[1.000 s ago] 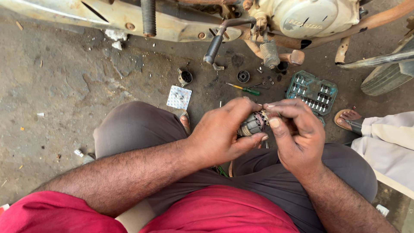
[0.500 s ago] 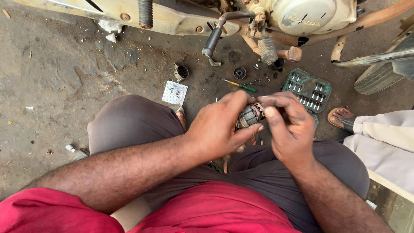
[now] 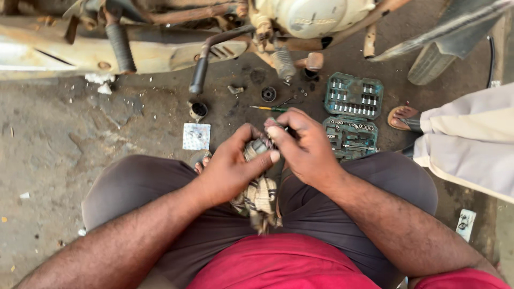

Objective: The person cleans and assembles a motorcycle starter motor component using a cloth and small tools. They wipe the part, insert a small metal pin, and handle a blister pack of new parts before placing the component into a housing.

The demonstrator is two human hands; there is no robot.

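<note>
My left hand [image 3: 230, 171] and right hand [image 3: 305, 152] over my lap, both grips closed on a small metal part [image 3: 256, 147] wrapped in a rag [image 3: 261, 198]; socket set [image 3: 353, 96] open on the floor [image 3: 64, 139] beyond; screwdriver [image 3: 270, 108] beside it

We see a beige checked rag [image 3: 261, 197], a green socket case [image 3: 353, 96], a green-handled screwdriver [image 3: 270, 108], grey trousers [image 3: 160, 187], a red shirt [image 3: 284, 265] and a cream engine cover [image 3: 316, 16].
</note>
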